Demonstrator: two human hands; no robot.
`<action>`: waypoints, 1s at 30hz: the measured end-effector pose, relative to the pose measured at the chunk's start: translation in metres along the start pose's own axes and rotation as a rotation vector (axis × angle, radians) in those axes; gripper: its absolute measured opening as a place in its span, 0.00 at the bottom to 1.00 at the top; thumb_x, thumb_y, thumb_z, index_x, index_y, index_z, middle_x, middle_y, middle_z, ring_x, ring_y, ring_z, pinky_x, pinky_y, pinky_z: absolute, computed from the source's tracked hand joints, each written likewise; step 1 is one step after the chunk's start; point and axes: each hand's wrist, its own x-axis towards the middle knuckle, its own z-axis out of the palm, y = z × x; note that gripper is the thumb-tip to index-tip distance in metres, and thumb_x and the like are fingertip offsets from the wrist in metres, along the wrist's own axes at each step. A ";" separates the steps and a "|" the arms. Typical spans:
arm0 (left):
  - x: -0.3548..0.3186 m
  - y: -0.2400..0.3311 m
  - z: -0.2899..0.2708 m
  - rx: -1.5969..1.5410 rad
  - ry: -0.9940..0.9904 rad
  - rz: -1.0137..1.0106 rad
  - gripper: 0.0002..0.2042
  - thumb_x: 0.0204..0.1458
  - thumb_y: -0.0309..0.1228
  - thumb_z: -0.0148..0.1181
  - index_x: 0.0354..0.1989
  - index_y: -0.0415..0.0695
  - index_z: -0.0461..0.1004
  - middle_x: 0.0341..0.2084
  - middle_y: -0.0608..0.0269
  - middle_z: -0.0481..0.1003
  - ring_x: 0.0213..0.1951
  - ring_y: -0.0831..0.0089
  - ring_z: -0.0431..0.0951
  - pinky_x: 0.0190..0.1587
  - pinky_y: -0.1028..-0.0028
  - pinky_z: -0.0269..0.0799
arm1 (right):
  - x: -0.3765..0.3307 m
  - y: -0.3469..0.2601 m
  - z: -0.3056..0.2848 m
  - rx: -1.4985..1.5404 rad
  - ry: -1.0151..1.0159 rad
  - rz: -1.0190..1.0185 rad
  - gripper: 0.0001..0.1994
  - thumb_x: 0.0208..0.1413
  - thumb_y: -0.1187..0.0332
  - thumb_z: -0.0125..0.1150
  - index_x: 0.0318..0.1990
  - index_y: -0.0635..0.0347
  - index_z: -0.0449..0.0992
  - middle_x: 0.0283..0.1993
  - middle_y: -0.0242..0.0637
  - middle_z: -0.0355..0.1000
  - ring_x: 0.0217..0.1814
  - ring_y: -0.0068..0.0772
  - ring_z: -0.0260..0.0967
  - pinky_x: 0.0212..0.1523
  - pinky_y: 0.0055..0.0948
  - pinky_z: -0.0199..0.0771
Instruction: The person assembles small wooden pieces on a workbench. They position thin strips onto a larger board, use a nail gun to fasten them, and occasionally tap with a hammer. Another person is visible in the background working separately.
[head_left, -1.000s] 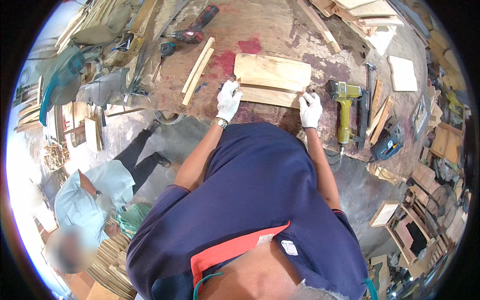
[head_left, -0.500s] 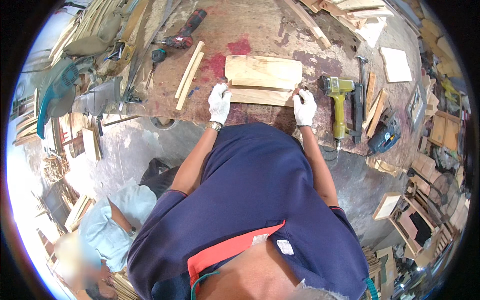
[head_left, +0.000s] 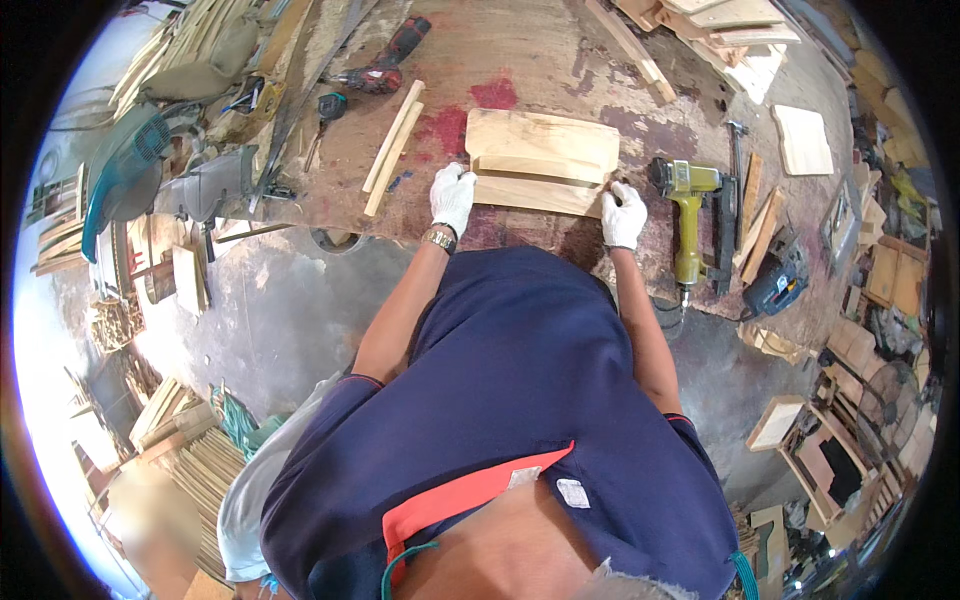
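Observation:
Both my hands wear white gloves and rest at the ends of a narrow wooden board [head_left: 535,193] lying on a stained workbench [head_left: 540,60]. My left hand [head_left: 452,197] grips the board's left end; a watch sits on that wrist. My right hand [head_left: 624,215] holds its right end. Just behind this board lies a wider pale wooden panel [head_left: 545,140], touching it along the edge.
A yellow-green nail gun [head_left: 686,215] lies right of my right hand, beside a hammer [head_left: 737,150] and wood offcuts. Two wooden strips [head_left: 393,147] and a red drill [head_left: 385,60] lie to the left. Another person [head_left: 250,500] is at lower left. Wood frames are stacked at right.
The view has shifted slightly; my hands stay at the board's ends. The other person at lower left has moved lower in the picture.

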 end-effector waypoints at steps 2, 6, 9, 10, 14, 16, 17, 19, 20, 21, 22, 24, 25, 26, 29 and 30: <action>-0.001 0.002 -0.003 -0.123 -0.031 -0.054 0.16 0.53 0.39 0.61 0.41 0.39 0.76 0.40 0.46 0.77 0.45 0.53 0.77 0.50 0.61 0.70 | 0.000 0.004 0.002 -0.004 0.005 0.026 0.10 0.49 0.73 0.68 0.40 0.65 0.83 0.41 0.49 0.80 0.47 0.47 0.79 0.53 0.35 0.76; 0.000 0.008 0.001 -0.331 -0.083 -0.129 0.20 0.54 0.42 0.64 0.41 0.35 0.73 0.38 0.51 0.77 0.41 0.63 0.75 0.46 0.65 0.69 | 0.000 0.011 0.005 -0.008 0.012 -0.005 0.11 0.49 0.73 0.68 0.40 0.66 0.83 0.42 0.49 0.80 0.47 0.46 0.79 0.53 0.34 0.76; 0.001 0.013 0.010 -0.309 0.049 -0.106 0.17 0.56 0.41 0.66 0.34 0.38 0.72 0.30 0.61 0.75 0.33 0.73 0.70 0.39 0.67 0.66 | 0.000 0.010 0.004 0.011 0.009 0.000 0.11 0.49 0.72 0.68 0.40 0.66 0.83 0.41 0.49 0.80 0.46 0.46 0.79 0.53 0.35 0.76; 0.002 0.013 0.010 -0.308 0.006 -0.111 0.19 0.55 0.44 0.66 0.37 0.37 0.72 0.33 0.58 0.76 0.36 0.69 0.72 0.41 0.66 0.67 | 0.000 0.008 0.003 0.018 0.015 -0.015 0.11 0.49 0.72 0.68 0.40 0.66 0.83 0.40 0.49 0.79 0.46 0.46 0.79 0.52 0.35 0.76; 0.000 0.016 0.008 -0.451 -0.118 -0.132 0.21 0.58 0.48 0.62 0.40 0.38 0.73 0.36 0.56 0.77 0.38 0.66 0.74 0.45 0.64 0.68 | 0.003 -0.009 -0.005 -0.041 -0.039 0.028 0.14 0.50 0.72 0.66 0.46 0.65 0.81 0.41 0.48 0.78 0.44 0.48 0.77 0.51 0.37 0.76; -0.001 0.017 0.007 -0.516 -0.088 -0.111 0.21 0.63 0.49 0.56 0.40 0.39 0.74 0.36 0.59 0.76 0.40 0.70 0.71 0.48 0.67 0.66 | 0.005 -0.019 -0.007 -0.136 -0.087 -0.021 0.22 0.49 0.72 0.66 0.55 0.60 0.76 0.57 0.52 0.72 0.55 0.54 0.72 0.54 0.42 0.75; -0.002 0.016 0.006 -0.523 -0.088 -0.112 0.22 0.63 0.50 0.55 0.40 0.40 0.74 0.36 0.59 0.76 0.41 0.70 0.71 0.48 0.67 0.65 | 0.007 -0.024 -0.008 -0.098 -0.087 -0.112 0.23 0.49 0.72 0.67 0.55 0.60 0.76 0.59 0.52 0.70 0.58 0.54 0.71 0.56 0.41 0.75; 0.000 0.012 0.009 -0.575 -0.077 -0.190 0.26 0.65 0.54 0.48 0.47 0.40 0.76 0.44 0.57 0.77 0.49 0.67 0.72 0.55 0.66 0.64 | 0.011 -0.031 -0.010 -0.120 -0.146 -0.215 0.24 0.48 0.71 0.69 0.56 0.60 0.76 0.59 0.51 0.70 0.61 0.55 0.69 0.59 0.41 0.74; 0.001 0.006 0.011 -0.551 -0.081 -0.200 0.27 0.66 0.55 0.46 0.49 0.40 0.76 0.48 0.56 0.77 0.51 0.66 0.72 0.57 0.66 0.63 | 0.016 -0.033 -0.011 -0.182 -0.203 -0.229 0.24 0.48 0.71 0.70 0.56 0.60 0.77 0.57 0.50 0.72 0.62 0.55 0.69 0.60 0.42 0.74; 0.004 0.000 0.014 -0.527 -0.085 -0.209 0.28 0.66 0.55 0.44 0.52 0.39 0.76 0.51 0.55 0.76 0.54 0.64 0.72 0.59 0.66 0.63 | 0.021 -0.034 -0.013 -0.244 -0.255 -0.230 0.24 0.48 0.72 0.70 0.56 0.60 0.77 0.55 0.50 0.73 0.62 0.56 0.70 0.61 0.42 0.73; 0.007 -0.007 0.016 -0.505 -0.074 -0.196 0.30 0.67 0.55 0.42 0.54 0.39 0.76 0.54 0.53 0.76 0.56 0.63 0.72 0.61 0.66 0.62 | 0.025 -0.034 -0.016 -0.165 -0.316 -0.247 0.22 0.49 0.71 0.70 0.54 0.61 0.77 0.53 0.50 0.74 0.61 0.54 0.71 0.60 0.40 0.74; 0.018 -0.021 0.024 -0.720 0.002 -0.217 0.27 0.68 0.52 0.43 0.51 0.37 0.76 0.47 0.61 0.76 0.50 0.67 0.71 0.58 0.69 0.62 | 0.035 -0.034 -0.023 -0.030 -0.465 -0.204 0.19 0.51 0.71 0.70 0.51 0.62 0.79 0.49 0.50 0.77 0.58 0.51 0.74 0.58 0.38 0.75; 0.021 -0.028 0.027 -0.828 0.047 -0.220 0.26 0.68 0.51 0.44 0.50 0.36 0.75 0.43 0.65 0.76 0.47 0.69 0.70 0.56 0.71 0.62 | 0.038 -0.033 -0.028 0.199 -0.521 -0.259 0.12 0.58 0.67 0.66 0.47 0.63 0.80 0.40 0.45 0.79 0.46 0.37 0.78 0.49 0.32 0.77; 0.023 -0.033 0.030 -0.794 0.007 -0.215 0.28 0.68 0.52 0.41 0.53 0.36 0.74 0.48 0.61 0.75 0.52 0.67 0.70 0.59 0.69 0.62 | 0.043 -0.032 -0.033 0.213 -0.621 -0.175 0.12 0.60 0.65 0.64 0.46 0.63 0.80 0.40 0.44 0.79 0.44 0.33 0.77 0.47 0.30 0.76; 0.023 -0.036 0.029 -0.748 -0.121 -0.215 0.31 0.68 0.53 0.36 0.58 0.35 0.72 0.57 0.51 0.73 0.61 0.62 0.70 0.64 0.66 0.60 | 0.051 -0.030 -0.038 0.249 -0.867 0.244 0.14 0.66 0.59 0.58 0.45 0.62 0.79 0.33 0.36 0.78 0.35 0.20 0.73 0.36 0.27 0.72; 0.021 -0.033 0.026 -0.767 -0.167 -0.227 0.29 0.68 0.52 0.38 0.56 0.36 0.71 0.56 0.51 0.74 0.60 0.62 0.70 0.63 0.66 0.60 | 0.051 -0.029 -0.037 0.251 -0.789 0.185 0.14 0.66 0.59 0.59 0.45 0.63 0.79 0.33 0.37 0.78 0.34 0.22 0.73 0.36 0.28 0.73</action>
